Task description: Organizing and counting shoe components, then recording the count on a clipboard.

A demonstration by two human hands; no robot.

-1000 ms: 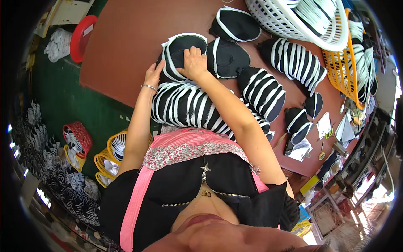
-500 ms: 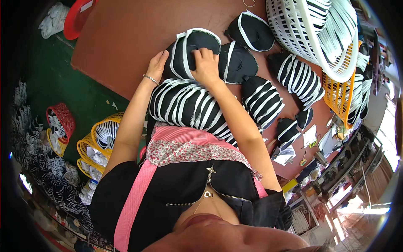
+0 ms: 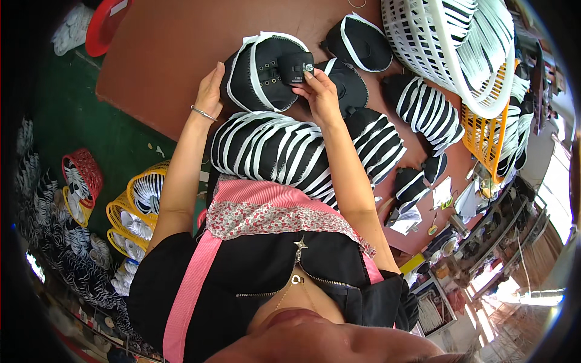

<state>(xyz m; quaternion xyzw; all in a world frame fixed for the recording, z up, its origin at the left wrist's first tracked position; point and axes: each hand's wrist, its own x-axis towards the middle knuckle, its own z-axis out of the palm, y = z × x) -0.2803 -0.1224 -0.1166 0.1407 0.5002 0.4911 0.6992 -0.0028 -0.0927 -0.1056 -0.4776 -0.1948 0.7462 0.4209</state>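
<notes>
A black shoe upper [image 3: 239, 78] with a white edge strip, metal eyelets and a padded tongue lies on the brown table in front of me. My left hand [image 3: 210, 94] grips its left side, the fingers passing behind the edge. The tongue [image 3: 295, 68] is folded out to the right, and my right hand [image 3: 319, 94] pinches its end between thumb and fingers. Closer to my body, touching my apron, is a long row of nested black uppers [image 3: 266, 145] with white edging. Another upper [image 3: 354, 91] lies just beyond my right hand.
One more black upper [image 3: 369, 45] lies at the far right, with shorter nested stacks [image 3: 426, 112] nearer me. A white basket [image 3: 417, 42] and a yellow basket [image 3: 484, 142] stand at the right. Yellow baskets [image 3: 124, 212] and a red basket [image 3: 85, 172] are on the green floor.
My right hand has moved from the middle of the upper to its right, folding the tongue out. The eyelets now show. My left hand has shifted slightly left with the upper.
</notes>
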